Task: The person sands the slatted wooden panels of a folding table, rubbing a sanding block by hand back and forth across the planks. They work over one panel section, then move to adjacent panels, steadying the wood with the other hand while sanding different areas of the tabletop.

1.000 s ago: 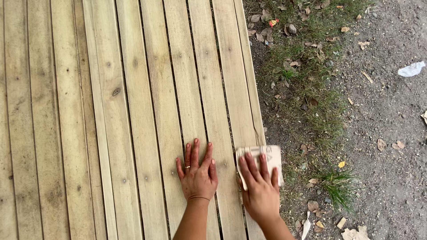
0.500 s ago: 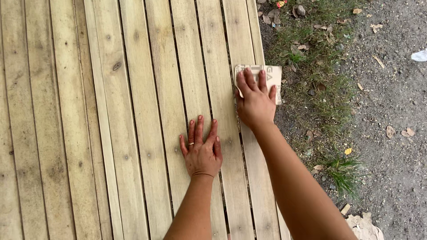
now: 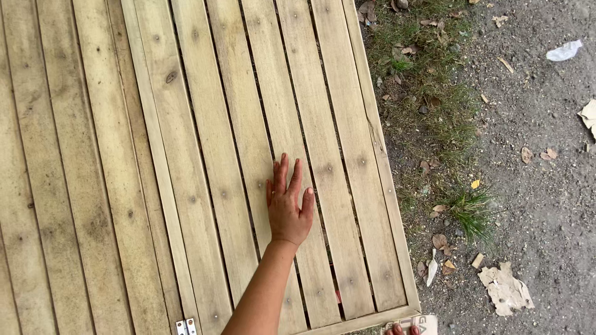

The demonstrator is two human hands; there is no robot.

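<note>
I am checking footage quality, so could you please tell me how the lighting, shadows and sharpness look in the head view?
Head view: soft, even daylight, no glare or hard shadows; the wooden slats and left hand are sharp, flat on the wood; the right hand is cut off by the bottom edge, only fingertips showing on a sanding pad.

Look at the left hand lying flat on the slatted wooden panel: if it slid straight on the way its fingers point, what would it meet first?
Probably nothing: ahead of the left hand lie only bare slats of the wooden panel, with nail heads, up to the picture's top edge.
</note>
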